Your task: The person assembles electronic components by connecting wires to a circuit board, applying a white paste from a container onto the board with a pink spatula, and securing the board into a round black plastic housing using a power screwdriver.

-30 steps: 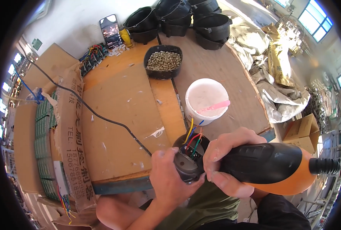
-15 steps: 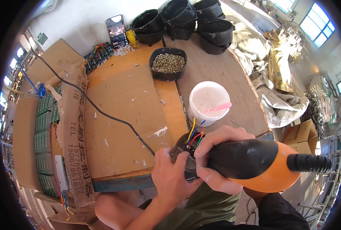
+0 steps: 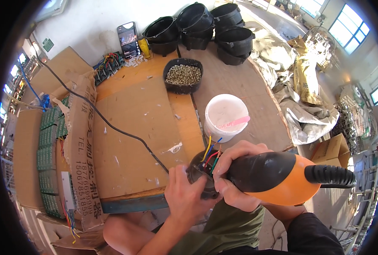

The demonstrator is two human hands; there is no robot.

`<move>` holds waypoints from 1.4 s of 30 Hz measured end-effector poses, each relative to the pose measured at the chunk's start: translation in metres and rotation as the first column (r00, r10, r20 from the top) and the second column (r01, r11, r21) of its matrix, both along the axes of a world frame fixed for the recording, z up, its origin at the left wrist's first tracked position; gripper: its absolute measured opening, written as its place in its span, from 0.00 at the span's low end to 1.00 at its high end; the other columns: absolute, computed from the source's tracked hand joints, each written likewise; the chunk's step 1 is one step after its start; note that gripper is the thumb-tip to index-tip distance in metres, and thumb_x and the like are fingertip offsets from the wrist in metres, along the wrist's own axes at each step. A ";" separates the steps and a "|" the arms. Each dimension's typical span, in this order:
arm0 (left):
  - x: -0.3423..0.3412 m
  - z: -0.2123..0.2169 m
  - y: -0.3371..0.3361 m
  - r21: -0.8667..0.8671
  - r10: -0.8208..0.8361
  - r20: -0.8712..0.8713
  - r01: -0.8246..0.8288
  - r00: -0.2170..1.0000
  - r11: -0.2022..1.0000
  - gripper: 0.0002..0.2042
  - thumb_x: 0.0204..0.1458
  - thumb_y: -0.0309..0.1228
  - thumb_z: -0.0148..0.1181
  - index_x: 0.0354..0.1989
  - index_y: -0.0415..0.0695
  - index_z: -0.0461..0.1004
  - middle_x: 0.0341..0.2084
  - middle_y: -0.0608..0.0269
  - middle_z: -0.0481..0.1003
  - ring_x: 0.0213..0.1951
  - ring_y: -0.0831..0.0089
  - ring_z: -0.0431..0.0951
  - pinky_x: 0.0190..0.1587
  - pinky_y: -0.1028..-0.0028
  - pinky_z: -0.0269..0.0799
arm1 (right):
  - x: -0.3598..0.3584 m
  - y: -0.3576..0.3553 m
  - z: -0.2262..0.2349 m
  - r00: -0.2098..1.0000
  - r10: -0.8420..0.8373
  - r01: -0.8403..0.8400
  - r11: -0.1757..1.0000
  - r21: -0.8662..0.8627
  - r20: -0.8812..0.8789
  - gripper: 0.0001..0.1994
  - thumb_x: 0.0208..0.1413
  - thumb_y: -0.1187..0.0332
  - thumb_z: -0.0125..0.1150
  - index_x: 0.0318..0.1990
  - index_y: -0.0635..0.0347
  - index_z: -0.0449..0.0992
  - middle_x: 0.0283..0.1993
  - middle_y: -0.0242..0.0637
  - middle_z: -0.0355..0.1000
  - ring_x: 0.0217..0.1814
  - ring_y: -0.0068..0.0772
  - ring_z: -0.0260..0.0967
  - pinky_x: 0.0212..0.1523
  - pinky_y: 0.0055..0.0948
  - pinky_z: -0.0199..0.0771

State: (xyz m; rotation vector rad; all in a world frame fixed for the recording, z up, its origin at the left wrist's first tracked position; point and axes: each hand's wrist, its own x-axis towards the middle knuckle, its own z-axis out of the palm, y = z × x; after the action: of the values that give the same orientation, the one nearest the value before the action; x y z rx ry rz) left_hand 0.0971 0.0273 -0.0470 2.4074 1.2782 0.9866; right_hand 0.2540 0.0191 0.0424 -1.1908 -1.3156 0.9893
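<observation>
Black housing (image 3: 201, 178) mostly hidden — hands cover it; tool tip unseen.

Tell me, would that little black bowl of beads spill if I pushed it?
Probably not from a gentle push: the black bowl looks low and wide, sitting flat on the cardboard. It seems heaped with small round pellets, so it's likely heavyish, and a hard shove could scatter rolling bits.

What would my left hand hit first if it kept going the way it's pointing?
Your left hand already touches the round black housing. Beyond it, probably the coloured wires, then the white bucket; depth is unclear.
</observation>
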 end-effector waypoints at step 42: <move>-0.002 -0.003 0.002 -0.052 -0.021 -0.071 0.018 0.997 0.998 0.20 0.25 0.39 0.76 0.31 0.48 0.80 0.34 0.57 0.63 0.37 0.56 0.68 0.28 0.63 0.68 | -0.002 0.006 -0.001 0.990 0.073 -0.087 0.990 0.112 0.120 0.13 0.35 0.82 0.65 0.33 0.65 0.74 0.24 0.37 0.74 0.24 0.26 0.75 0.29 0.24 0.76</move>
State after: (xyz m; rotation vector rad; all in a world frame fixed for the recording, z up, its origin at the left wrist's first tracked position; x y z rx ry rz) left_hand 0.0951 0.0293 -0.0502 2.4315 1.2849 0.8591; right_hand 0.2518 0.0246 0.0414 -1.1265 -1.5026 0.8982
